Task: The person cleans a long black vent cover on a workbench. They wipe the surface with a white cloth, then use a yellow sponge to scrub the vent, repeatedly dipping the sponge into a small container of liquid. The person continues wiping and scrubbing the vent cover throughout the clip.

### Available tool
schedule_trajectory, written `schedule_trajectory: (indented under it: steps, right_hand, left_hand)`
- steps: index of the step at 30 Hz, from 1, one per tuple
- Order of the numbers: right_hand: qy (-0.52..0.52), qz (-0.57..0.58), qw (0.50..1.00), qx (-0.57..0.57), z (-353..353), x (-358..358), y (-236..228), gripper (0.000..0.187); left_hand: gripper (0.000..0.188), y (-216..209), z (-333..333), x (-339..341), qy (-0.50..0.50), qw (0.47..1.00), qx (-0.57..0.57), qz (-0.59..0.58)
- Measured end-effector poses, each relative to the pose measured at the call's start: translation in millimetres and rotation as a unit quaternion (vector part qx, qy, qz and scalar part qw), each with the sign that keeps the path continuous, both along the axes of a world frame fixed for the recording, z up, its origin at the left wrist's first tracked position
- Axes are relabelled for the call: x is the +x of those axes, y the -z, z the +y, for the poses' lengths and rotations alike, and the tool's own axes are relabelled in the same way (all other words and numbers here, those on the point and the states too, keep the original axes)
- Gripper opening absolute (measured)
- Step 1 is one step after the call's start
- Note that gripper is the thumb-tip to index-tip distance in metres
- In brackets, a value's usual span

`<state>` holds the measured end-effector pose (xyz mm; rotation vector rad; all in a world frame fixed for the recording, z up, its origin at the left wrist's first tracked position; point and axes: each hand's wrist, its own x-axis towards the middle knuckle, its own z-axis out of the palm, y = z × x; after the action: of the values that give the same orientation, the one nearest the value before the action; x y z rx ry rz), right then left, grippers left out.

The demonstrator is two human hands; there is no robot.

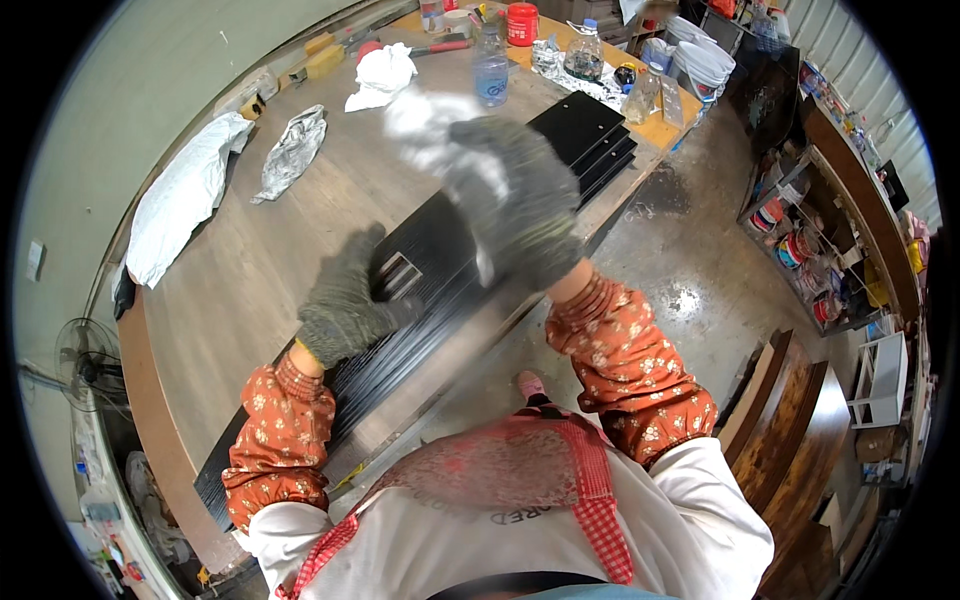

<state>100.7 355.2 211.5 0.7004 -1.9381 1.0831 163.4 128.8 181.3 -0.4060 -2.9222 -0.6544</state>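
A long black board (436, 238) with a rectangular slot lies aslant along the near edge of the worktable. My left hand (350, 300), in a dark grey knit glove, rests at the board's far edge beside the slot, thumb and fingers apart. Above the board, my right hand (522, 195) wears the same kind of glove and is smeared by motion. It is closed on a white cloth (425, 122), which bunches out past the fingers. Whether the cloth touches the board cannot be seen.
The wooden worktable (240, 270) carries crumpled white cloths (185, 195), a grey rag (292, 150) and a water bottle (491, 72). Stacked black boards (585, 135) sit at the right. Jars and a red tub (522, 24) stand behind. Brown wooden planks (790, 410) lie right of me.
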Motion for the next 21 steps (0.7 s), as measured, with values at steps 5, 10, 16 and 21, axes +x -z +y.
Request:
schedule_trajectory:
  steps: [5,10,16,21]
  right_hand:
    - [0.015,-0.063,0.939,0.336,-30,-8,50,0.033]
    - [0.014,-0.104,0.947,0.304,14,-67,54,0.024]
    - [0.315,-0.196,0.924,-0.091,202,-125,101,0.045]
    - [0.082,-0.219,0.971,0.054,218,-41,123,0.042]
  left_hand:
    - [0.107,-3,10,-2,-0.004,0.984,-0.119,-0.132]
    - [0.114,9,-4,1,0.023,0.997,-0.051,-0.049]
    - [0.118,12,-2,-9,0.039,0.997,-0.048,-0.052]
    - [0.106,-13,2,-69,0.011,0.961,0.079,-0.265]
